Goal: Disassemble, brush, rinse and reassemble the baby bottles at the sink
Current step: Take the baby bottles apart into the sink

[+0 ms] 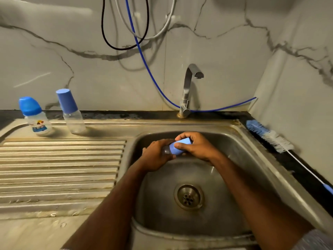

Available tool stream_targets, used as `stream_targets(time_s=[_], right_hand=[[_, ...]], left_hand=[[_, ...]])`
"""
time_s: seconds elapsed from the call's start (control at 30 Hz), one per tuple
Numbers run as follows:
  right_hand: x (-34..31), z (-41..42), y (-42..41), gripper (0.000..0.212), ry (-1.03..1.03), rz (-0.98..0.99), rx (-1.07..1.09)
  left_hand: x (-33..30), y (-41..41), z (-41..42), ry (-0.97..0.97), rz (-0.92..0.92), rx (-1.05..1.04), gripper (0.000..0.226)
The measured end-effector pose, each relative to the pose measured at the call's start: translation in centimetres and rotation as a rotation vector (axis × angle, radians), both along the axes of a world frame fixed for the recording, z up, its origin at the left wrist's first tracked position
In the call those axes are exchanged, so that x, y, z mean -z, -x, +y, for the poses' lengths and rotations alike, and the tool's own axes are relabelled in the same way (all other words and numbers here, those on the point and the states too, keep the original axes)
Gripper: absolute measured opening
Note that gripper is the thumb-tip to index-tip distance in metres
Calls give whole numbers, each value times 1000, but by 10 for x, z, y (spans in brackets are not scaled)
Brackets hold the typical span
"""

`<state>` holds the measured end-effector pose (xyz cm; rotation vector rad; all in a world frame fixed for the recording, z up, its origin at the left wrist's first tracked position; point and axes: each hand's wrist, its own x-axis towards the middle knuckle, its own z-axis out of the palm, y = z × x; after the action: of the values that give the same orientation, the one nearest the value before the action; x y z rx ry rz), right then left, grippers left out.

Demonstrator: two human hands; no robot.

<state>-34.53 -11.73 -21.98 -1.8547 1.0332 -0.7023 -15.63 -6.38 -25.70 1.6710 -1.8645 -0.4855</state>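
Over the sink basin (239, 159), the left hand (155, 157) is gripping the bottle (166, 149) while the right hand (196, 147) is clasping its blue cap (181, 146), best twisted off squarely.

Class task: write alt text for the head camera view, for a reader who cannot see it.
Over a steel sink basin, a person's left hand grips a clear baby bottle while the right hand grips its blue cap. Two capped bottles stand on the drainboard; a bottle brush lies at right.
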Motion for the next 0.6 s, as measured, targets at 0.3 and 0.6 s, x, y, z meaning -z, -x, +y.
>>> stream_targets(time_s=[0.3,0.6], right_hand=[[0,-18,16,30,36,-2,-10],[21,-39,52,43,104,114,250]], left_hand=[[-8,1,-10,-12,16,23,57],[3,13,-14,-24,-19,-85,59]])
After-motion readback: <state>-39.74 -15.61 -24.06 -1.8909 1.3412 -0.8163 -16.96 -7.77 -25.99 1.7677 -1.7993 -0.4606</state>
